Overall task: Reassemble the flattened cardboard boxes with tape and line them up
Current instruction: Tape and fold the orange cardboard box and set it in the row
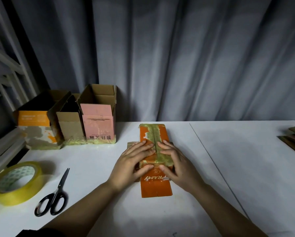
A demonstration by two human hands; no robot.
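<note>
Orange box (154, 156): it stands bottom-up near the middle of the desk (228, 168), its taped flaps facing me and the open flaps splayed flat toward me. I judge it light and hollow — stiff along the edges, but the flap panels will give if I lean on them.
Tape seam (156, 144): yellowish, wrinkled strips run the length of the joint, and the tape looks glossy and slick against the torn, matte card.
Left hand (134, 161): fingers spread flat on the left flap, thumb on the near wall, pressing, not gripping.
Right hand (175, 159): the same on the right flap, fingers straight and splayed.
Where I would take hold: the two long side walls, not the taped top.
Finished boxes (68, 120): three stand upright in a row at the far left, mouths open, taped at the base.
Tape roll (15, 183): wide, translucent yellow, lying at the left edge.
Scissors (53, 195): black-handled, just beside the roll.
Flat cardboard (293, 139): a stack at the far right — still to do, I judge.
</note>
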